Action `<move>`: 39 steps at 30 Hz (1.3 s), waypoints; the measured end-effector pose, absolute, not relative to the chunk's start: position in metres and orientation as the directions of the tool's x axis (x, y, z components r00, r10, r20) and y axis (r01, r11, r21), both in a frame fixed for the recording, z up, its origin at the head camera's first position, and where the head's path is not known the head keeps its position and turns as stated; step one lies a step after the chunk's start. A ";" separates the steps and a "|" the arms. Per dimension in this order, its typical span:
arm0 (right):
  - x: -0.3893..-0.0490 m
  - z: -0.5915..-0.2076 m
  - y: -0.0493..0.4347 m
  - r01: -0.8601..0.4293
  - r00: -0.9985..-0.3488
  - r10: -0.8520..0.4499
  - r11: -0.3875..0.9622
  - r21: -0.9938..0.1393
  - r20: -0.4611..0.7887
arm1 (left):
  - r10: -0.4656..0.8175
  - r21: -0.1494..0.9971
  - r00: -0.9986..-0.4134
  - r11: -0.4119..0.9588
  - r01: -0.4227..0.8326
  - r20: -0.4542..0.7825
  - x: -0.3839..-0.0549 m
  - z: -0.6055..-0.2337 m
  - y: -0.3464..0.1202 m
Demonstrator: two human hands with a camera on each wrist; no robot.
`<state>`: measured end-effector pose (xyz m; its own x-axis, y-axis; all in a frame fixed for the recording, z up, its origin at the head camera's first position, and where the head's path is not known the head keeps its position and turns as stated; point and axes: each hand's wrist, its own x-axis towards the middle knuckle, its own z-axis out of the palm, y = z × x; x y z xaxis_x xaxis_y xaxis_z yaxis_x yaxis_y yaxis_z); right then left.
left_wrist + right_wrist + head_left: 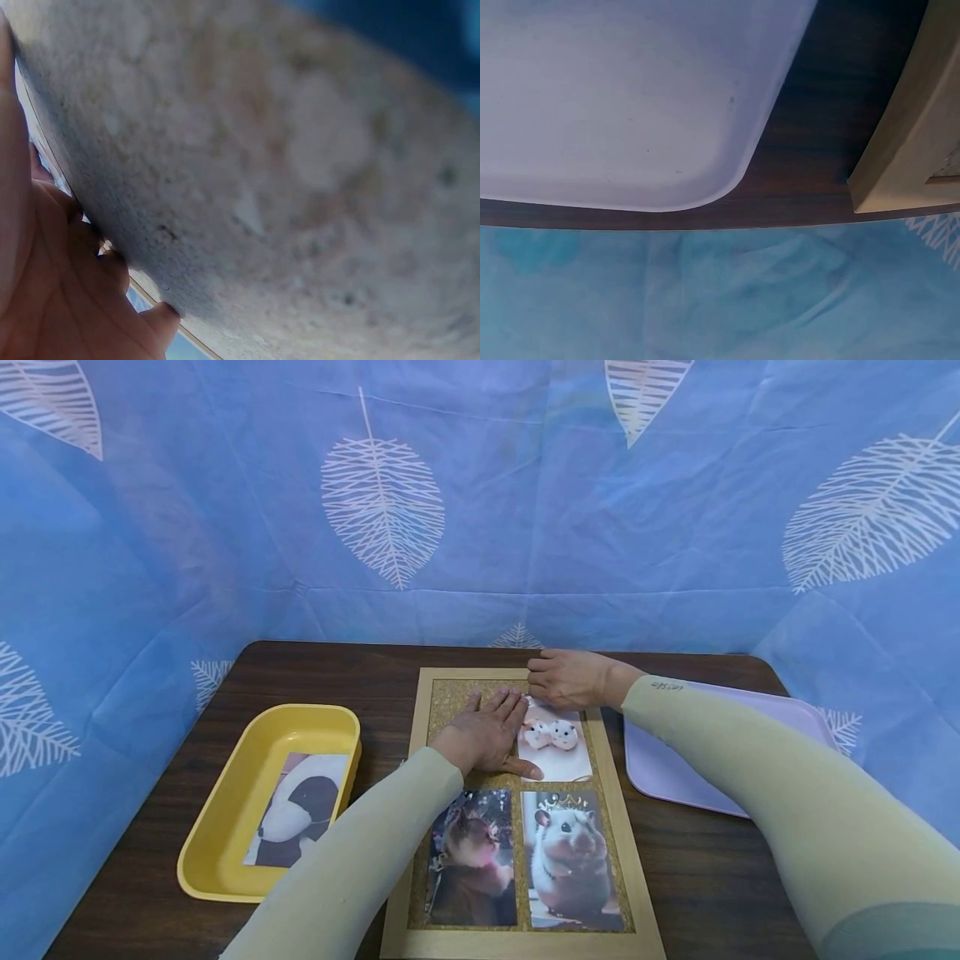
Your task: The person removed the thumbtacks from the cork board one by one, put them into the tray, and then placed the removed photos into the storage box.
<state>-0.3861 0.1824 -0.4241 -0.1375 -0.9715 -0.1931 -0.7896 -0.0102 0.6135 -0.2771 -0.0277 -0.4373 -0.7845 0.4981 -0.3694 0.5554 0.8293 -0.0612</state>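
Note:
A wood-framed cork board (pixel 442 693) lies on the table. In its upper right is a photo (pixel 562 764) of small white animals with dark eyes. My left hand (pixel 486 733) lies with fingers spread over the cork and the photo's left edge, its thumb on the photo. At the photo's top edge is my right hand (pixel 570 679), fingers bent; whatever is beneath its fingertips is hidden. Below are a photo of a crowned white hamster (pixel 570 860) and a darker animal photo (pixel 476 860). The left wrist view shows cork close up beside the hand; no hand shows in the right wrist view.
Left of the board stands a yellow tray (pixel 197 860) with a photo of a plush-looking white and dark figure (pixel 300 810) in it. A lilac tray (pixel 652 772) lies to the right, partly under my right sleeve. Blue leaf-patterned cloth (pixel 480 510) hangs behind the dark wooden table (pixel 150 852).

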 end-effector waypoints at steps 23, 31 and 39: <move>-0.382 -0.423 0.183 -0.794 -0.145 -0.977 0.019 0.607 -0.159 | 0.499 -0.057 -0.786 0.831 0.554 -0.366 -0.276 -0.439 -0.027; -0.376 -0.422 0.193 -0.787 -0.153 -0.986 0.082 0.612 -0.065 | 0.507 -0.027 -0.777 0.831 0.555 -0.372 -0.274 -0.436 -0.026; -0.365 -0.418 0.211 -0.736 -0.249 -0.968 0.199 0.647 0.015 | 0.514 0.028 -0.779 0.840 0.542 -0.360 -0.274 -0.436 -0.028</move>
<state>-0.3646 0.2107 -0.4180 -0.2486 -0.9685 0.0151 -0.7364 0.1991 0.6466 -0.2742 -0.0284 -0.4365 -0.7787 0.5139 -0.3599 0.5415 0.8402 0.0282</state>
